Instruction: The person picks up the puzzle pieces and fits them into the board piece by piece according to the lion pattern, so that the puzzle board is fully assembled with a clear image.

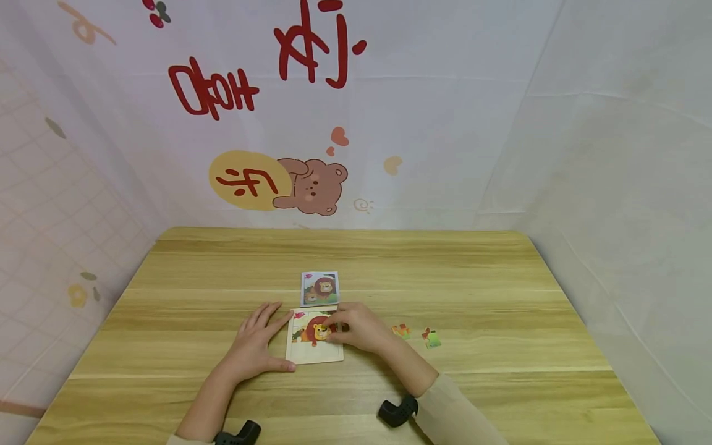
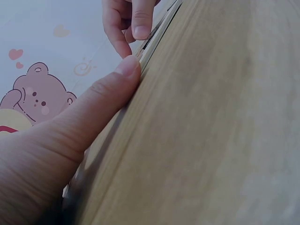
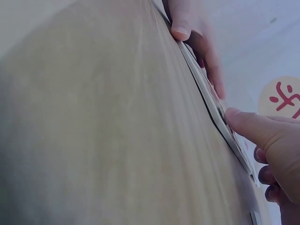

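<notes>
On the left, the left hand is spread, thumb and fingers apart, against the left edge of the pale, flat, squarish puzzle tray; if that brace slackens, I'd say the tray could skid over the smooth, yellowish wooden table. Inside, far side, sits the part-built red-maned lion picture; too hard a push could pop its pieces up. Just beyond lies the small printed lion card, easily nudged. Right hand now, bent over the tray's right side! Is a piece clamped there? I cannot tell; a crooked tab could jam. Further right, the orange-and-green jigsaw piece and the red-and-green jigsaw piece, which a forearm could sweep away.

The count: two hands, one tray, one part-built picture, one card, two loose pieces, one table.
</notes>
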Action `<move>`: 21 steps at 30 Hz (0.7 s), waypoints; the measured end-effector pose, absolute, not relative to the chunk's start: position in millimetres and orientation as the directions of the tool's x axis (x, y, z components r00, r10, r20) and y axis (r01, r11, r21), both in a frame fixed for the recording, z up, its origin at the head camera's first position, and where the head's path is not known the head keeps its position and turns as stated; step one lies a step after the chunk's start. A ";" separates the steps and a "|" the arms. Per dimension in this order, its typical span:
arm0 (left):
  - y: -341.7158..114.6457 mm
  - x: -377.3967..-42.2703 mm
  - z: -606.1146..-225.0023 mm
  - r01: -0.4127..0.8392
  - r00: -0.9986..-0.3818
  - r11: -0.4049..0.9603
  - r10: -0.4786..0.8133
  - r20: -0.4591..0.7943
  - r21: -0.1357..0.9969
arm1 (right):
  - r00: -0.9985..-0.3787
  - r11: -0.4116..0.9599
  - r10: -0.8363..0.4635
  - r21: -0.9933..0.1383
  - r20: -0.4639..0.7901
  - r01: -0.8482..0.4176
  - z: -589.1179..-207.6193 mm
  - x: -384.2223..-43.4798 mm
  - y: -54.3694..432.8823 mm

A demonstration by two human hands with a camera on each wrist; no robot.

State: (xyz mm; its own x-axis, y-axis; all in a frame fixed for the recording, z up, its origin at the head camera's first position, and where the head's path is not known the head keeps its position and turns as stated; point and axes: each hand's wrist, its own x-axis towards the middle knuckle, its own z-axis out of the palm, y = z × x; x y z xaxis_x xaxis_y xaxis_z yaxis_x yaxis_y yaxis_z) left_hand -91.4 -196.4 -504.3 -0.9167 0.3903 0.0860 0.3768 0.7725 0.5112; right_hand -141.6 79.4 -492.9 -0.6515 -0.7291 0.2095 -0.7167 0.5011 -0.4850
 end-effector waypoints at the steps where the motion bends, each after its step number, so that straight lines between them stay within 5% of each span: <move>1: -196.6 -91.5 -504.3 0.375 -0.917 0.774 0.390 0.082 0.510 | -0.657 0.506 -0.725 -0.486 0.208 -0.713 -492.6 -141.2 79.0; 21: -195.8 -90.3 -504.0 0.386 -0.915 0.772 0.389 0.104 0.505 | -0.704 0.514 -0.672 -0.540 0.231 -0.667 -494.0 -139.8 80.1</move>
